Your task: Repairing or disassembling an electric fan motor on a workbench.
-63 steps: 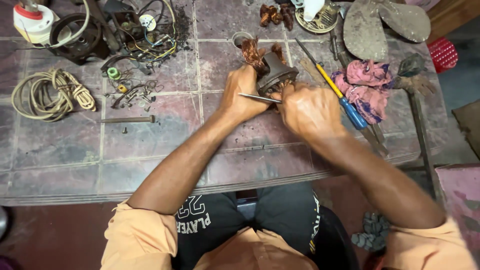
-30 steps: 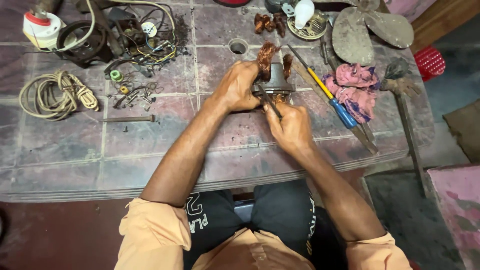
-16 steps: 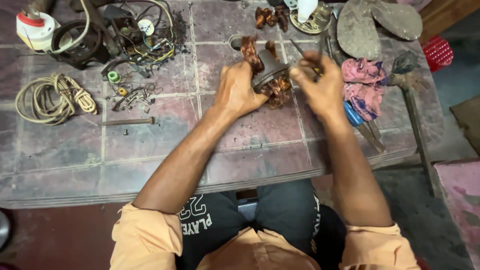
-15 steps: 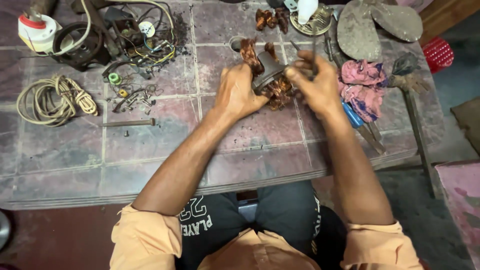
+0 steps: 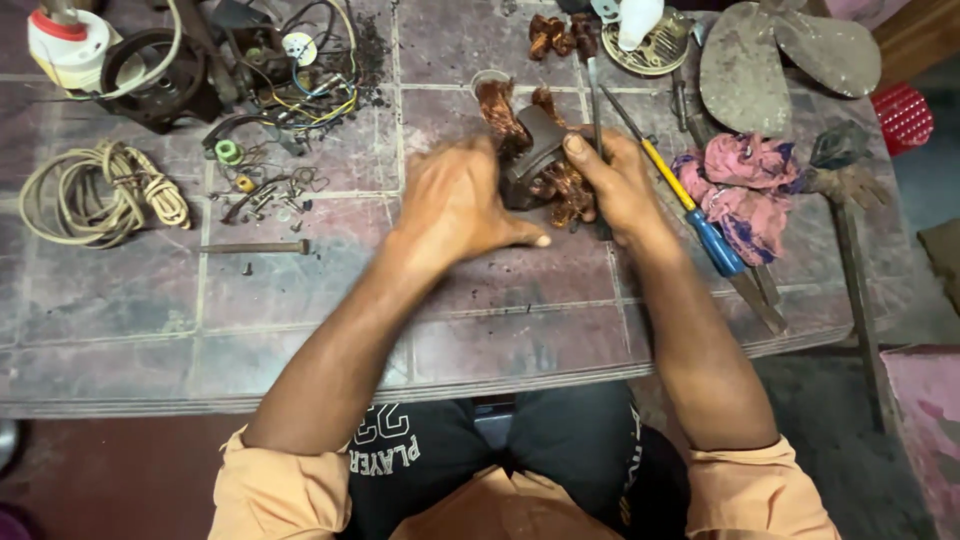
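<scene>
Near the table's far edge, the left hand [image 5: 455, 200] pressed open-fingered against the motor stator [image 5: 535, 155]. The right hand [image 5: 620, 185] closed its grip on the stator's other side. Copper windings [image 5: 565, 190] remained inside; stripping looked unfinished.

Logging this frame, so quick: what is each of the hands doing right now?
Left hand: open, fingers spread, against the motor stator.
Right hand: closed on the motor stator, thumb on top.
</scene>
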